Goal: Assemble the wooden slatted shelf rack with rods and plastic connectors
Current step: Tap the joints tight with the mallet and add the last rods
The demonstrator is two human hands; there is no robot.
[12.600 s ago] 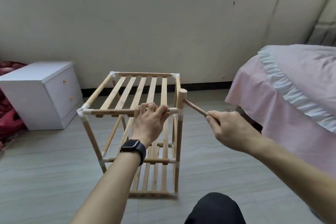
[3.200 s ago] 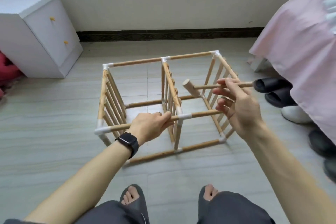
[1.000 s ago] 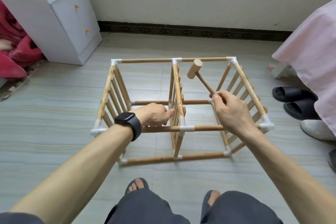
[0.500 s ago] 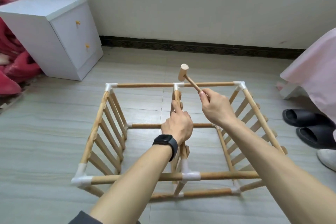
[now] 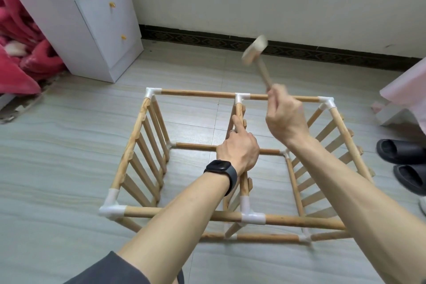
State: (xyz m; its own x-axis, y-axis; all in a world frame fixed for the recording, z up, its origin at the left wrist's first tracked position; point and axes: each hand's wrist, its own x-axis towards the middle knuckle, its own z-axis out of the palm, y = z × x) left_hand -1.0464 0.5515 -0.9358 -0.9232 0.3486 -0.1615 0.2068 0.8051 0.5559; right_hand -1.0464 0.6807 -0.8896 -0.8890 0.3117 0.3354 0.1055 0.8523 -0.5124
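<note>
The wooden slatted rack (image 5: 143,136) lies on its side on the tiled floor, with white plastic connectors (image 5: 252,218) at its joints. My left hand (image 5: 239,147) grips the top rail of the middle slatted shelf, index finger stretched along it toward the far T-connector (image 5: 241,97). My right hand (image 5: 284,117) holds the handle of a small wooden mallet (image 5: 254,49). The mallet head is raised and blurred above the far rod.
A white two-drawer cabinet (image 5: 92,18) stands at the back left beside red bedding (image 5: 20,53). Black slippers (image 5: 405,163) lie on the floor at the right, under a pink bed skirt (image 5: 408,85). The wall runs close behind the rack.
The mallet has swung up and to the right, away from the far T-connector. My left hand stays on the middle shelf rail. The rack has stayed on its side since about three seconds ago.
</note>
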